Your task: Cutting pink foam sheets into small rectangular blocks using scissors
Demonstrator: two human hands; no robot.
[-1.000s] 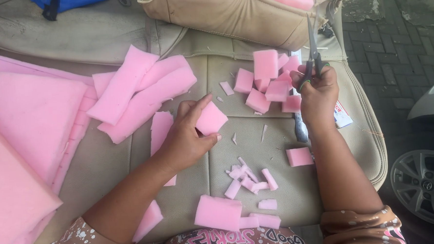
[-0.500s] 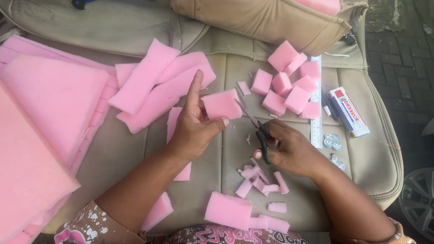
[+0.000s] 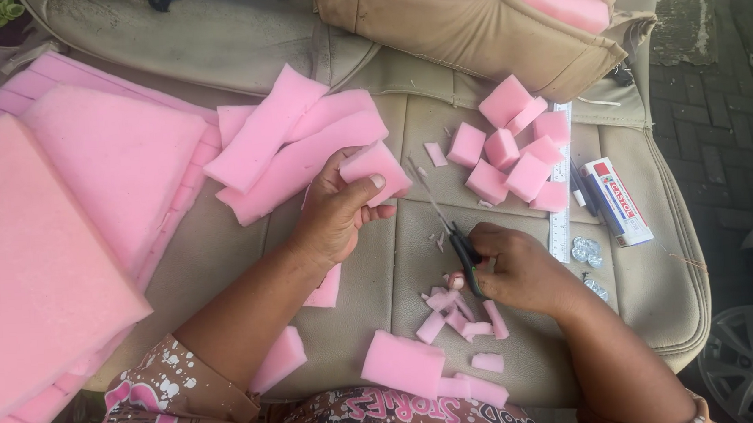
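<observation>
Ideally, the left hand [image 3: 338, 213], its grip closed on the pink foam block [image 3: 376, 171], steadies it just above the scissors [image 3: 446, 225] held closed-fisted by the right hand [image 3: 519, 269], blades squarely aligned.

Daylight everywhere, a worn beige leather car seat [image 3: 513, 231] as the work surface, grey paved brick floor [image 3: 720, 137] on the right.

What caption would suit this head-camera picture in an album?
Left hand holds a pink foam block, right hand grips scissors, above foam offcuts on a beige car seat.
</observation>
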